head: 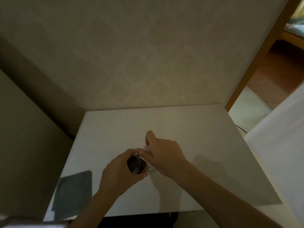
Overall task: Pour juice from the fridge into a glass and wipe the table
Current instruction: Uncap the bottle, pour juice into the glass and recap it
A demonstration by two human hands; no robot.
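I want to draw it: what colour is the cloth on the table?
Dark grey cloth, plain, clearest in the head view.

Table [197, 137] against the wall [148, 55]; cloth [73, 193] on its near left corner; bottle [136, 164] and both hands at centre; doorway [271, 71] far right.

We have one wide-angle view, worn on the head, looking forward and steeply down at the white tabletop [189, 129] from close above, facing the wall [139, 55] behind it.
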